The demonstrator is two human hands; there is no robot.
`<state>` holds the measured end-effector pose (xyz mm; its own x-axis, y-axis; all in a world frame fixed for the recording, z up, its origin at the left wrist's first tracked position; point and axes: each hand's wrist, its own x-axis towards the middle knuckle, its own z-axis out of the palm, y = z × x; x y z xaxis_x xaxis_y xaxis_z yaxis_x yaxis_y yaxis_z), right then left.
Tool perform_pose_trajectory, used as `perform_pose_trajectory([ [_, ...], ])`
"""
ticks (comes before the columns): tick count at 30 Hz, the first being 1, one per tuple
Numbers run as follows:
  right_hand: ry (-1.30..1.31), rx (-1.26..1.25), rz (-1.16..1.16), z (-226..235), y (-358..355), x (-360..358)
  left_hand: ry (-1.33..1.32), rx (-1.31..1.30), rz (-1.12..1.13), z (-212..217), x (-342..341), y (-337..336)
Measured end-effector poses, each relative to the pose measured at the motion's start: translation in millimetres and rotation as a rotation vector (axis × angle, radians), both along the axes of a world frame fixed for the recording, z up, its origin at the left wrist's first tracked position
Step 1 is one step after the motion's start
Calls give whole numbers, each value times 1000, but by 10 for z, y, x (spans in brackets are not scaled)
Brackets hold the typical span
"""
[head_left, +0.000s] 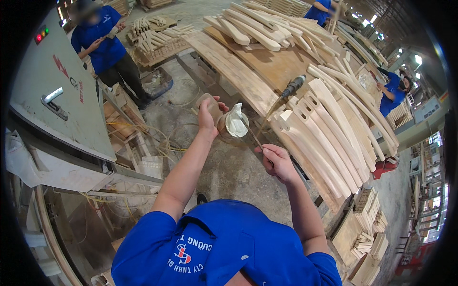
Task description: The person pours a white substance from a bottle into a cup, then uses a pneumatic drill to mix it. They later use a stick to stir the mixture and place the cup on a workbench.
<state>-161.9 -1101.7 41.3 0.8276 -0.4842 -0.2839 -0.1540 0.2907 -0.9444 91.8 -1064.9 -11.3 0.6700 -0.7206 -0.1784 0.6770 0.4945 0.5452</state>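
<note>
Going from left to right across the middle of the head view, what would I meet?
Grey machine cabinet → left hand holding a small container of pale paste → right hand holding a thin stick → stacked pale wooden parts → a seated co-worker in blue.

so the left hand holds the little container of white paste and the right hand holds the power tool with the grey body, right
Not quite. In the head view the right hand holds a thin stick, its tip at the white paste; the power tool lies untouched on the stacked wooden parts. The left hand does hold the container.
</note>
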Motion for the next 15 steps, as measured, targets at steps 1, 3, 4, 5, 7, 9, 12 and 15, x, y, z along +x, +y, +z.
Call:
perform_pose_trajectory([
  [1, -12, 4, 5, -16, -21, -18, 1, -5, 6, 4, -23, -10],
  [3, -26, 13, 2, -67, -59, -54, 2, -2, 14, 7, -70, -44],
  [4, -28, 17, -8, -107, -82, -74, 3, 2, 15, 4, -89, -60],
  [5, -30, 22, -20, -145, -100, -89, -5, 18, 25, 1, -98, -78],
  [7, -56, 66, -61, -178, -106, -52, -20, 42, 45, -8, -80, -153],
  [9, -125, 66, -97, -145, -157, -3, -76, 70, -9, -80, -80, -224],
  [12, -243, 14, -147, 79, -318, 115, -4, 67, -13, -216, -23, -446],
  [15, -233, 45, -127, 141, -510, 264, 123, 72, 103, -233, 218, -772],
])
